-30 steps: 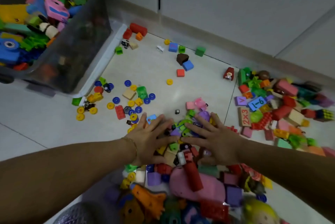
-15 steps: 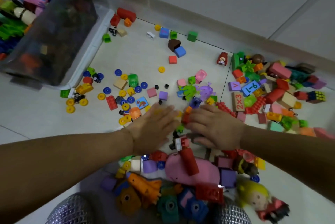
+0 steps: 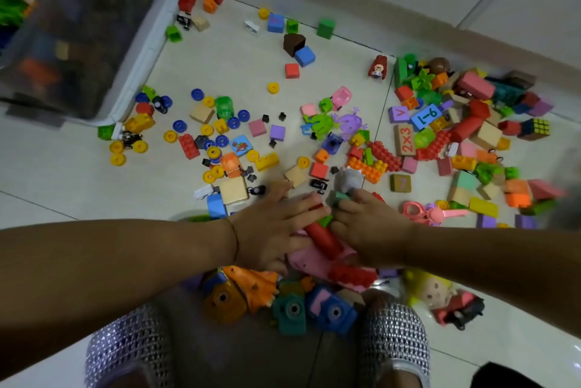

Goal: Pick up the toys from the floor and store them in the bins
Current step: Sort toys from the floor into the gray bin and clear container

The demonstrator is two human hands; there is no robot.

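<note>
Toys point(image 3: 374, 164) litter the floor point(image 3: 235, 57), thickest at centre and right. The left hand point(image 3: 276, 224) lies flat with straight fingers on a red cylinder point(image 3: 323, 236). The right hand point(image 3: 371, 224) is just right of the cylinder with bent fingers; whether it grips anything I cannot tell. The filled bin point(image 3: 94, 42) stands far left.

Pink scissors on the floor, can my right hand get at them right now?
Probably yes: the pink scissors lie uncovered right beside the right hand, with nothing between them.
</note>
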